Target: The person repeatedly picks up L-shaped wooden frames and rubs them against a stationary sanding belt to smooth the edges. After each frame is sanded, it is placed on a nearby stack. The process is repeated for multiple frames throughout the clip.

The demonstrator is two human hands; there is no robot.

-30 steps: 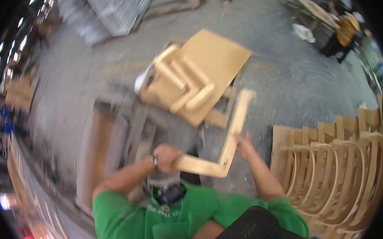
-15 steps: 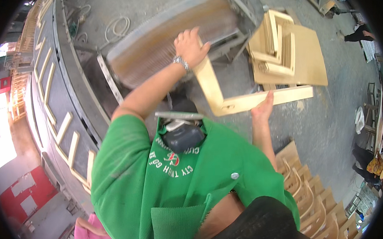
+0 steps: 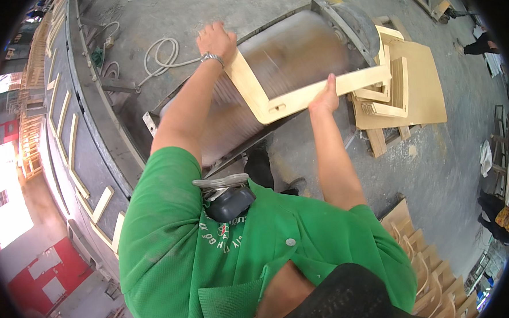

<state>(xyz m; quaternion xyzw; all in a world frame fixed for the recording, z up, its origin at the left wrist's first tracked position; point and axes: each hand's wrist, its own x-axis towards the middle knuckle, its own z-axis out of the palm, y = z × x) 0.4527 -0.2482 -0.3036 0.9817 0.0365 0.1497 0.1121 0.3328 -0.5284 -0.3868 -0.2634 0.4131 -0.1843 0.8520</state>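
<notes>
An L-shaped pale wooden piece (image 3: 297, 97) with a slot near its corner is held in both my hands, above a wide machine bed with a ribbed, brownish surface (image 3: 302, 51), partly blurred. My left hand (image 3: 217, 42), a metal watch on its wrist, is closed round the far end of the short arm. My right hand (image 3: 324, 98) grips the long arm near its middle, thumb up over the edge. Whether the wood touches the machine surface I cannot tell.
At the right, similar wooden pieces (image 3: 399, 88) are stacked on a tan board (image 3: 425, 75) over a pallet. A dark conveyor belt (image 3: 102, 167) carrying angled pieces runs along the left. A hose (image 3: 165, 54) lies coiled on the floor. Curved wooden parts (image 3: 421, 259) stand at lower right.
Both hands have moved the L-shaped wooden piece leftward and away from my body, from beside the machine to over its surface. My grip on it looks the same.
</notes>
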